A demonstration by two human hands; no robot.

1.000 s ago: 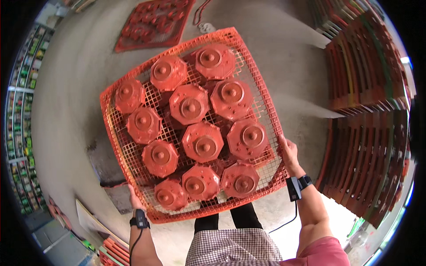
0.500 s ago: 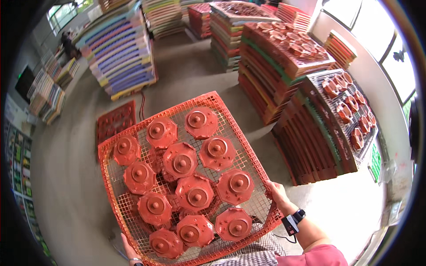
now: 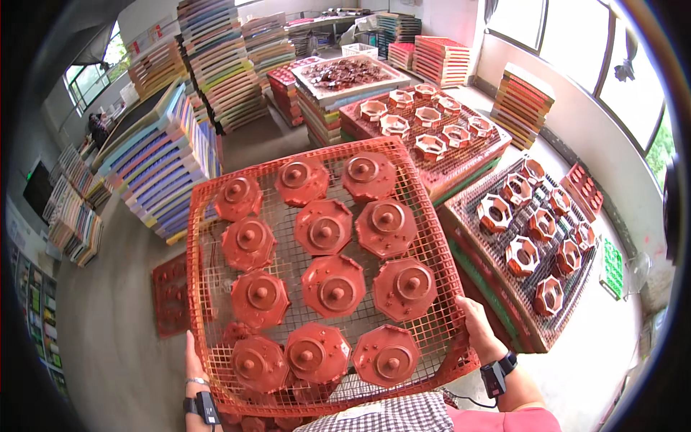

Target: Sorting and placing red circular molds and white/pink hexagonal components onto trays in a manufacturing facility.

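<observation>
Holding a loaded red tray (image 3: pixel 432 223) in front of the checked apron (image 3: pixel 389 415), up above the floor (image 3: pixel 108 295).
Gripped by the left rim with the left hand (image 3: pixel 193 361), by the right rim with the right hand (image 3: pixel 480 329). Probably stiff-framed and kinda heavy with all those octagonal red pieces (image 3: pixel 333 286). Likely loose and chippy too, so best held level by opposite rims.

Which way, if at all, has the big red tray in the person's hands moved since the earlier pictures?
Yes, forward and rightward: the floor tray first showed beyond the far edge of the held tray, but now shows past its left edge.
</observation>
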